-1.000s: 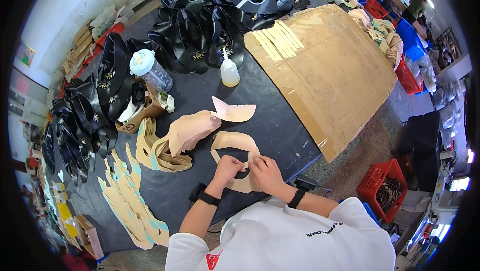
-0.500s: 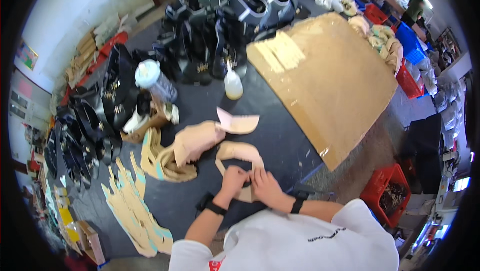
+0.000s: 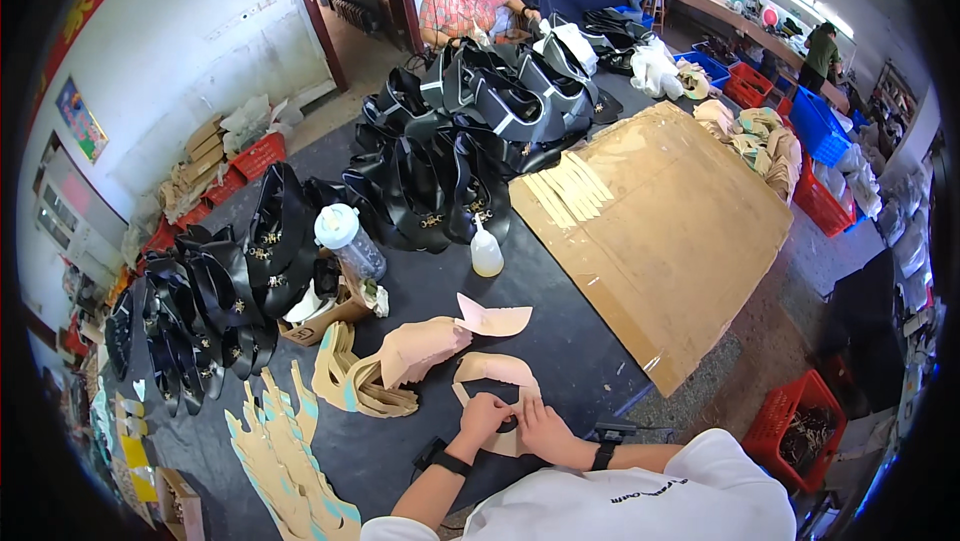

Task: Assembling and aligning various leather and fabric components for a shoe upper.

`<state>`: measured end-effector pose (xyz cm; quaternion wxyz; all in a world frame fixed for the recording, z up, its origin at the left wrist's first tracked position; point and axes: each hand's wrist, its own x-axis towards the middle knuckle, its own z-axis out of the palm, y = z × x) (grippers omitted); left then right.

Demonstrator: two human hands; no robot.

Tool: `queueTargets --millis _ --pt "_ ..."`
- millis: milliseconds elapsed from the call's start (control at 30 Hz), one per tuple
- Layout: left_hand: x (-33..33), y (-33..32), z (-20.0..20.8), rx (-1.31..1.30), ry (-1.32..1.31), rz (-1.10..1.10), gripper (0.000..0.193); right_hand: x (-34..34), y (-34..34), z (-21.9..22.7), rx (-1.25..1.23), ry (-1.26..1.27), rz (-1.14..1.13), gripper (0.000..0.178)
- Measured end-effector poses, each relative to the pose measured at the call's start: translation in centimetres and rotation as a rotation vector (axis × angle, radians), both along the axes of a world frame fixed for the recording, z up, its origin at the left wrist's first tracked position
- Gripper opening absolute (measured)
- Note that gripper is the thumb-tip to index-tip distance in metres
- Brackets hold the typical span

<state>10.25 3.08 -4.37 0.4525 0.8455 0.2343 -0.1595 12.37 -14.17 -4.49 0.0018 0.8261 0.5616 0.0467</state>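
A pinkish-tan looped shoe-upper piece (image 3: 497, 369) lies on the dark table close in front of me. My left hand (image 3: 484, 417) pinches its left lower side with bent fingers. My right hand (image 3: 546, 431) presses its fingers together on the right side of the same piece, right beside the left. A small dark thing shows between the hands, too small to name. Just beyond lie a folded pinkish piece (image 3: 497, 318) and a stack of tan pieces (image 3: 365, 381). More tan strips with light-green edges (image 3: 290, 456) are spread at the left.
Black shoe uppers (image 3: 430, 186) crowd the far and left table. A glue bottle (image 3: 486, 248), a lidded jar (image 3: 350, 243) and a small carton (image 3: 325, 319) stand before them. Cardboard (image 3: 660, 241) with cream strips covers the right. A co-worker (image 3: 465, 3) is at the far side.
The head view has tilted up, so everything sits lower in the picture and the co-worker at the far side shows. Both hands stay on the same looped piece.
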Motion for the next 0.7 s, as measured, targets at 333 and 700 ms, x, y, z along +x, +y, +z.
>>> queueTargets --millis 333,700 --pt "-3.8 6.8 0.4 -0.002 -0.058 0.056 0.022 -0.3 0.3 0.8 -0.012 -0.096 -0.007 0.040" --pt "-8.6 3.6 3.0 0.595 -0.050 0.412 0.026 0.4 -0.3 1.6 0.026 0.168 0.022 0.042"
